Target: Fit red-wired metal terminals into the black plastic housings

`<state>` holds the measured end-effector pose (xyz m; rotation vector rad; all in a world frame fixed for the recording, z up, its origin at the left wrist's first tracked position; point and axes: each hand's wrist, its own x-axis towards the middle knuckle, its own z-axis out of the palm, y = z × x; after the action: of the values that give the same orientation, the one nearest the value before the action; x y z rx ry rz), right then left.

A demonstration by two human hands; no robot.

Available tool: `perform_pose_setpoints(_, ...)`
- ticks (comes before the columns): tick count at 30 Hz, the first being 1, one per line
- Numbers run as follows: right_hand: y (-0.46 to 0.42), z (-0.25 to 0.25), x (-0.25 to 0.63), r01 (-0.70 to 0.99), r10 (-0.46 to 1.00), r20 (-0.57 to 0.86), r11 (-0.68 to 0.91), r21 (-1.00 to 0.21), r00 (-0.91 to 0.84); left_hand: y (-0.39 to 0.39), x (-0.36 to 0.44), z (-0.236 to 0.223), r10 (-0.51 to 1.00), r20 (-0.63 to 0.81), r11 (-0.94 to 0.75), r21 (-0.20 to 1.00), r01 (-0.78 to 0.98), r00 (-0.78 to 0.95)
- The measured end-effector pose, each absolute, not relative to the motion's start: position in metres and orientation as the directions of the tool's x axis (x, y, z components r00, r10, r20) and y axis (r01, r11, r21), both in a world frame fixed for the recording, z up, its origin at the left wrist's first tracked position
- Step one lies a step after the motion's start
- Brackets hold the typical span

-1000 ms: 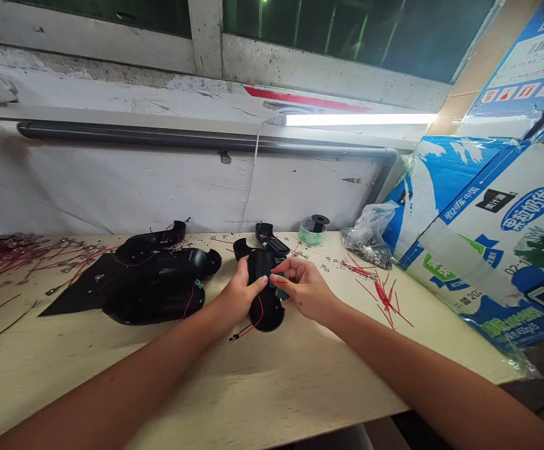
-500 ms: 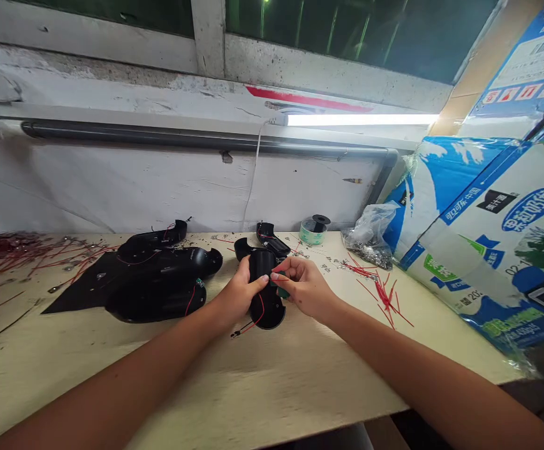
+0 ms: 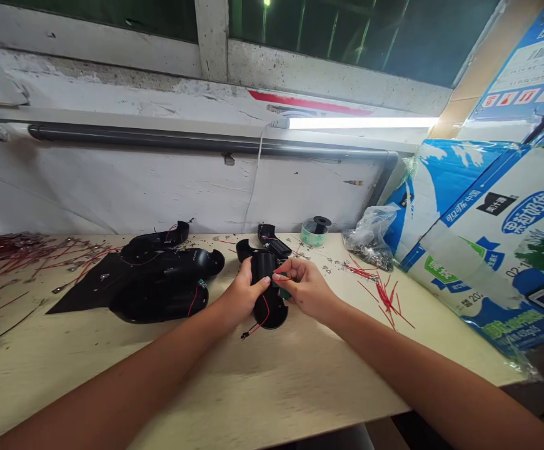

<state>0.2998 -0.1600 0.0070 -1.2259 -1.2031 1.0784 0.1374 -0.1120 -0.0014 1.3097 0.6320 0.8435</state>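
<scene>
A curved black plastic housing (image 3: 272, 317) is upright on the table in front of me, and my left hand (image 3: 241, 295) is closed round its left side with the thumb on top. My right hand (image 3: 306, 289) pinches a thin red wire (image 3: 280, 273) at the housing's right edge. Under those fingers a small green circuit board (image 3: 284, 292) shows in part; whether it is attached is hidden. A red and a black lead (image 3: 255, 327) hang from the housing's lower end to a small connector.
More black housings (image 3: 159, 290) lie to the left on a black sheet (image 3: 77, 290). Behind my hands is another black part (image 3: 274, 242). Tape roll (image 3: 313, 234), plastic bag of small metal parts (image 3: 370, 240), red wires (image 3: 387, 300) and a carton (image 3: 488, 250) are on the right.
The view has shifted slightly, and the leads at the housing's lower end have swung a little to the right. Both hands keep the same hold.
</scene>
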Motion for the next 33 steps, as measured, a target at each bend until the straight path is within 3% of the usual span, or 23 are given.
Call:
perform_pose_setpoints(6,-0.16,0.007,0.299,0.016,0.993,0.065,0.064,-0.998,0.097,-0.113,0.138,0.001,0.819,0.059,0.061,0.98,-0.189,0.57)
perform_pose_setpoints(15,-0.16,0.011,0.31,-0.19,0.982,0.106,0.136,-0.972,0.158,-0.114,0.134,0.013,0.784,-0.104,0.347,0.89,-0.294,0.612)
perform_pose_setpoints(20,-0.156,0.006,0.317,-0.202,0.996,0.016,0.034,-0.979,0.088,-0.111,0.132,0.015,0.776,-0.088,0.355,0.88,-0.316,0.625)
perform_pose_setpoints(23,-0.16,0.013,0.322,-0.097,0.997,-0.062,-0.066,-0.993,-0.048,-0.111,0.131,0.013,0.784,-0.118,0.35,0.895,-0.277,0.609)
perform_pose_setpoints(27,-0.173,0.036,0.329,0.225,0.933,-0.252,-0.196,-0.955,-0.256,-0.109,0.13,0.01,0.788,-0.08,0.316,0.904,-0.289,0.611)
perform_pose_setpoints(31,-0.184,0.058,0.327,0.57,0.9,-0.341,-0.135,-0.81,-0.27,-0.107,0.131,0.006,0.792,-0.067,0.3,0.908,-0.291,0.607)
perform_pose_setpoints(33,-0.187,0.061,0.321,0.66,0.884,-0.372,-0.102,-0.744,-0.283,-0.108,0.131,0.005,0.776,-0.03,0.284,0.909,-0.305,0.631)
